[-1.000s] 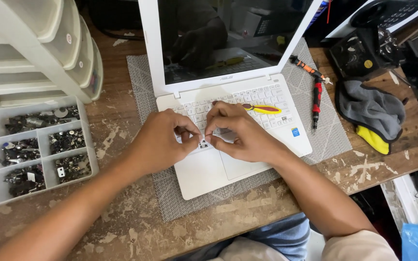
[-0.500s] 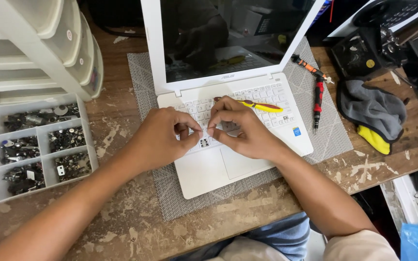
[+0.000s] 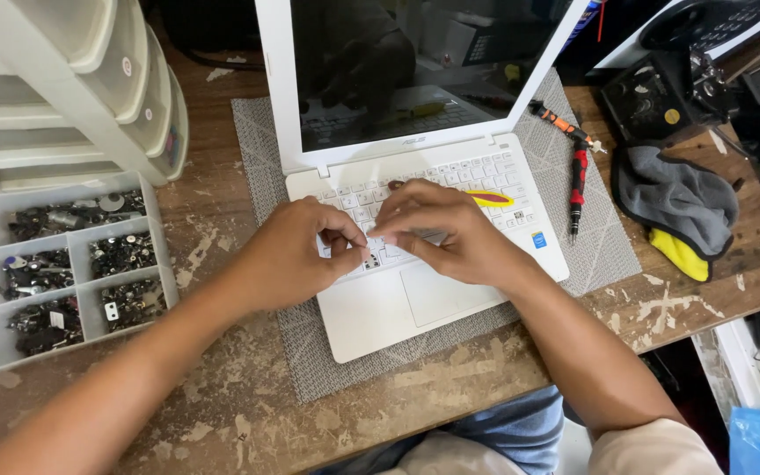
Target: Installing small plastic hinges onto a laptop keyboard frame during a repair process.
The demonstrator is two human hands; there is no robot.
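Left hand (image 3: 296, 255), right hand (image 3: 450, 233) pinching laptop (image 3: 424, 290) key

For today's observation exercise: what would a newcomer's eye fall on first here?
First, the open white laptop on a grey woven mat at the centre of the worn wooden bench, with the left hand and right hand pinching at its keyboard. Next, the clear compartmented parts tray at the left.

Both forearms angle inward, left hand (image 3: 296, 259) and right hand (image 3: 446, 237) meeting fingertip to fingertip, fingers curled, maybe pinching something.
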